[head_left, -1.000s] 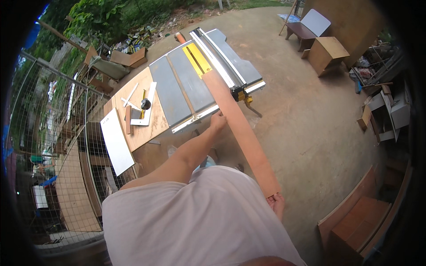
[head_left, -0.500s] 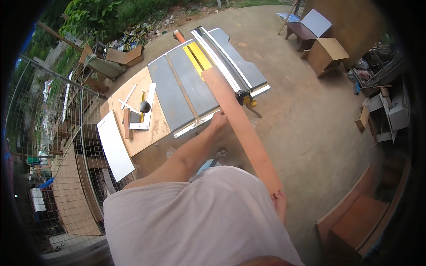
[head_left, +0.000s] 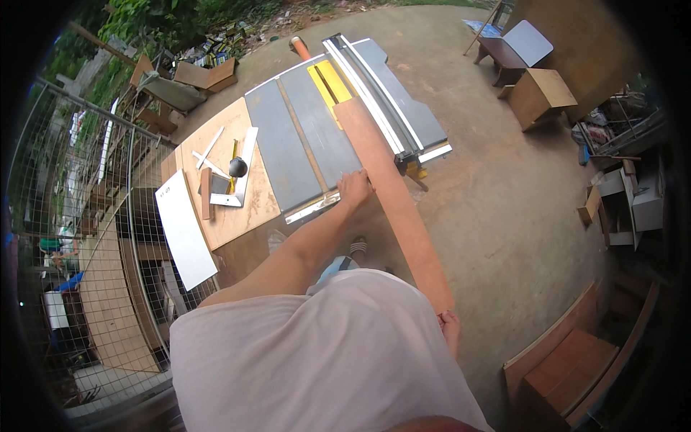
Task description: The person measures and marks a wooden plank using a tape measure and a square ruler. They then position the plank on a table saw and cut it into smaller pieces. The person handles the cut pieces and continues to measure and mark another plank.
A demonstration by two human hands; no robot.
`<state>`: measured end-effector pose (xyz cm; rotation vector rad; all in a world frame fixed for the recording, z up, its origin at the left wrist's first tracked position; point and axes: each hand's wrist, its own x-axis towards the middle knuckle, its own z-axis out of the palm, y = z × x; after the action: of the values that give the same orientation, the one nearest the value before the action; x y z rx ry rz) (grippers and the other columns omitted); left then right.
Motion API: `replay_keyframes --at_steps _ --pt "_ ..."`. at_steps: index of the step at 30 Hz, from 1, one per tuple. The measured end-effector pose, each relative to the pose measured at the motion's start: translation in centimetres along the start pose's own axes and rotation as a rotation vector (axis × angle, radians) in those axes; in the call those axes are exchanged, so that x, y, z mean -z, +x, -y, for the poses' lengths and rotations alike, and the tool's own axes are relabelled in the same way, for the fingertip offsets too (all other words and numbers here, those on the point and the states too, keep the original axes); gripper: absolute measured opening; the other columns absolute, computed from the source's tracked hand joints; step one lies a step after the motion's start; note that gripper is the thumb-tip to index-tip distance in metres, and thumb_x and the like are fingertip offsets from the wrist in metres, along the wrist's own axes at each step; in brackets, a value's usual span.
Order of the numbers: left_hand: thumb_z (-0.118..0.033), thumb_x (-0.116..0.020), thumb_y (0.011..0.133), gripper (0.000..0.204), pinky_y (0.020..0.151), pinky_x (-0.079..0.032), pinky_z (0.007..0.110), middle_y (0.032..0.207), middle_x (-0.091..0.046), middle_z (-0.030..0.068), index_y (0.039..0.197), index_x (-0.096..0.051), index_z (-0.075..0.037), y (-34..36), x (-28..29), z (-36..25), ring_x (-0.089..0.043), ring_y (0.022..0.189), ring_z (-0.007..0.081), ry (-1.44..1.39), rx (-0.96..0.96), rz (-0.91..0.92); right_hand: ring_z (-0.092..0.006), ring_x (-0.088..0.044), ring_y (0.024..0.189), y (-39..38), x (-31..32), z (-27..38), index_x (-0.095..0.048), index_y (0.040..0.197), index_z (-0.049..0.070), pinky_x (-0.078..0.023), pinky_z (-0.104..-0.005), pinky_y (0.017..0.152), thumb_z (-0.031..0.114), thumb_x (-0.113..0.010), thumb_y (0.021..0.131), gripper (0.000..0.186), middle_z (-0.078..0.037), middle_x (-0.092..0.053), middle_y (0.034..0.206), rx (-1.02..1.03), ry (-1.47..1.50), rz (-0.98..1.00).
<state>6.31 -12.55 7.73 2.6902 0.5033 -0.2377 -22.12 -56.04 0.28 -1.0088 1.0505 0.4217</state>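
Hands (head_left: pixel 355 189) (head_left: pixel 450 328) touch a long board (head_left: pixel 399 205) (smooth, reddish); grey tabletop (head_left: pixel 272 137) partly beneath.

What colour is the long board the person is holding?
The long board is plain orange-brown along its upper side, best seen in the head view.

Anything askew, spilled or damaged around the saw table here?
Nothing on the saw table looks spilled or damaged; the long board seems intact. Mildly untidy: a tape measure and white strips lie at mixed angles on the plywood, and debris is scattered beyond.
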Motion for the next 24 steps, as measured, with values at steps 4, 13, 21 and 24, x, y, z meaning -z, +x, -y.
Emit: replay_keyframes --at_steps 4,13,21,24 --pt "-0.032 -0.075 0.083 0.038 0.093 -0.041 0.056 0.113 -0.067 0.0128 0.114 -0.067 -0.011 0.7 -0.4 0.5 -0.055 0.114 0.0367 -0.005 -0.001 0.018 -0.0216 -0.064 0.071 -0.5 -0.4 0.1 -0.054 0.099 0.01 -0.057 -0.0403 0.067 0.005 -0.058 0.095 0.007 -0.008 -0.064 0.085 0.009 0.021 -0.002" --pt "-0.033 -0.082 0.077 0.063 0.099 -0.037 0.061 0.133 -0.058 0.0103 0.131 -0.058 -0.013 0.7 0.6 -0.3 -0.049 0.128 0.0351 -0.033 0.086 0.033 -0.025 -0.066 0.079 -2.8 -2.2 1.0 -0.051 0.113 0.007 -0.058 -0.042 0.075 0.004 -0.06 0.095 0.02 -0.011 -0.065 0.097 0.07 0.046 -0.045" --pt "-0.038 -0.088 0.07 0.101 0.108 -0.027 0.069 0.155 -0.04 0.0031 0.152 -0.035 -0.013 1.5 1.4 0.9 -0.033 0.144 0.0342 -0.03 0.012 0.023 -0.0273 -0.066 0.084 -3.0 -2.2 1.1 -0.047 0.117 0.006 -0.058 -0.0461 0.081 0.003 -0.058 0.097 0.023 -0.014 -0.064 0.102 0.043 0.073 -0.048" --pt "-0.039 -0.088 0.069 0.102 0.11 -0.023 0.071 0.158 -0.036 0.0032 0.152 -0.035 -0.013 2.1 0.1 2.2 -0.03 0.147 0.0333 -0.091 -0.011 0.013 -0.0277 -0.066 0.084 -2.2 -1.7 0.9 -0.047 0.113 0.007 -0.058 -0.0473 0.08 0.003 -0.057 0.097 0.019 -0.015 -0.064 0.101 0.057 0.016 -0.026"
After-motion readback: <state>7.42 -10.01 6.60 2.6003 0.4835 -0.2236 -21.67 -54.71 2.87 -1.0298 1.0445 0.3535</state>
